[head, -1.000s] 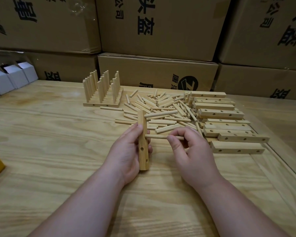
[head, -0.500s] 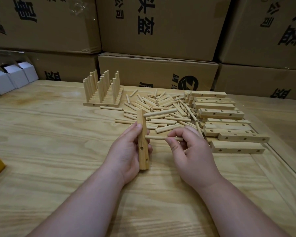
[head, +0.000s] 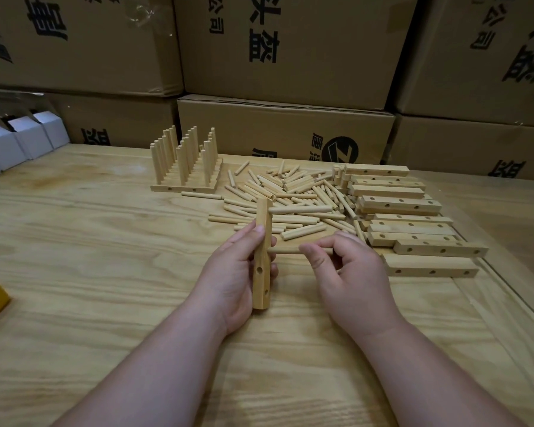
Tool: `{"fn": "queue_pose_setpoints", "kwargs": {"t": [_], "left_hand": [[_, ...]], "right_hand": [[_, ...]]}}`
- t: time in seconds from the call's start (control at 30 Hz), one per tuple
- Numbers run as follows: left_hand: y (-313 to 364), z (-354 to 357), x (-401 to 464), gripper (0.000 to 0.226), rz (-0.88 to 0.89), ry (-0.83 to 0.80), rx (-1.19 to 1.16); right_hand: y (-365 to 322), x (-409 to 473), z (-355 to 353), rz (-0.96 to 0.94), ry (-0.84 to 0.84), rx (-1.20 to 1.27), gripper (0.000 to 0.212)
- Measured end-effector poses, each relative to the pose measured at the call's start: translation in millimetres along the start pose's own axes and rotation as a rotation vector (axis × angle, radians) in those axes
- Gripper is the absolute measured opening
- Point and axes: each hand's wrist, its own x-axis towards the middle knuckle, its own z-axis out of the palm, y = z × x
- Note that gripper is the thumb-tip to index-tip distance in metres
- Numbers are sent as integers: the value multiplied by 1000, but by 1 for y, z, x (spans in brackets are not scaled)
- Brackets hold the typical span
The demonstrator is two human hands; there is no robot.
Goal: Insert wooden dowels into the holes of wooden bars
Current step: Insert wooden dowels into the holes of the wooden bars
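The left hand (head: 235,272) grips a wooden bar (head: 262,257) on end, fingers curled round its far side and thumb along the near face, while the right hand (head: 349,272) pinches a dowel (head: 285,250) between thumb and forefinger and holds it level, its free tip at the bar's right face about mid-height; whether the tip is already seated in a hole I cannot tell, since the bar hides the joint. Another dowel (head: 296,208) juts from the bar near its top, and two open holes show lower on the near face. The likeliest slip, as I judge it, is a skewed entry: if the dowel meets the hole at a slant it may jam or splinter the rim, and a hard push could twist the bar in the left hand's hold or knock the upper dowel loose. Everything is pale, unfinished wood: the dowels are smooth round rods with blunt ends, the bar a square-edged stick with drilled round holes. Beyond the hands, toward the desk's far edge, loose dowels (head: 290,195) lie in a scattered heap; stacked bars (head: 401,204) sit by the right edge, and finished bars with upright dowels (head: 185,161) stand left of the heap. The desk (head: 74,257) is grainy plywood, with cardboard boxes (head: 284,131) behind its far edge.
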Motion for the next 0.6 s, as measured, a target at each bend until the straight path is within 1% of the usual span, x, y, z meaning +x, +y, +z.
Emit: {"fn": "queue_pose_setpoints", "kwargs": {"t": [0.07,0.17,0.2,0.23,0.3,0.33,0.4,0.47,0.53,0.6], "left_hand": [[1,1,-1,33,-12,-14,-1],[2,3,-2,16,-27,-5,-23],[3,3,-2,15,-39,17,-41],[4,4,-2,17,-57,40,-62],[7,3,-2,22,-96,68,-94],[8,4,-2,23,-111,72,-98],[9,4,-3,24,-129,75,-84],[10,5,-5,24,-136,78,-73],[11,5,-6,24,-140,82,-79],[11,6,-7,25,-144,82,-79]], "right_hand": [[-1,0,0,27,3,27,14],[-1,-3,-1,130,9,146,40],[0,-3,-1,164,24,142,44],[2,-2,-1,198,33,100,44],[9,2,-2,292,11,-81,36],[12,3,-3,350,-30,-197,34],[15,3,-2,449,-126,-387,37],[14,2,-2,495,-174,-483,43],[13,1,-2,545,-198,-526,48],[13,1,-2,578,-217,-549,48]]}}
